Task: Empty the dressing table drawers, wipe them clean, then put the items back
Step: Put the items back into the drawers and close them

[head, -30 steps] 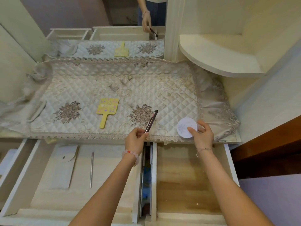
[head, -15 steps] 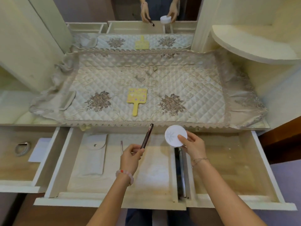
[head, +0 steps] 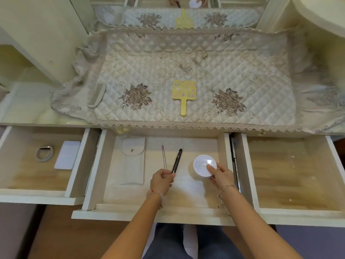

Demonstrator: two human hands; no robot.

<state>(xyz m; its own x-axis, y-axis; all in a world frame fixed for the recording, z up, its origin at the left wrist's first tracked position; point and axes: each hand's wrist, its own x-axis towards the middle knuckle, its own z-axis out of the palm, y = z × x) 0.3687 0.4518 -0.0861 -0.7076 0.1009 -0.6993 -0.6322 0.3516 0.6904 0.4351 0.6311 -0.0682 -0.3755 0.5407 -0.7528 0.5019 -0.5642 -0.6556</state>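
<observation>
Three drawers stand pulled out under the dressing table. Over the middle drawer [head: 93, 171], my left hand [head: 162, 181] grips a dark pen [head: 177, 160] by its lower end, tip pointing away. My right hand [head: 220, 175] holds a round white compact [head: 202, 164] at its near edge, low over the same drawer. In that drawer lie a white snap pouch [head: 133, 161] and a thin pink stick [head: 164, 157]. A yellow hand mirror [head: 183, 93] lies on the quilted table cover [head: 242, 71].
The left drawer [head: 72, 176] holds a grey ring-shaped band [head: 44, 153] and a white card [head: 67, 155]. The right drawer [head: 334, 161] shows a bare wooden bottom. A small grey comb-like thing [head: 98, 95] lies on the cover's left. A curved shelf [head: 321, 10] juts out at the upper right.
Both hands have come back from the table's front edge and down into the middle drawer with the pen and the compact. My view has pulled back and now shows all three drawers.
</observation>
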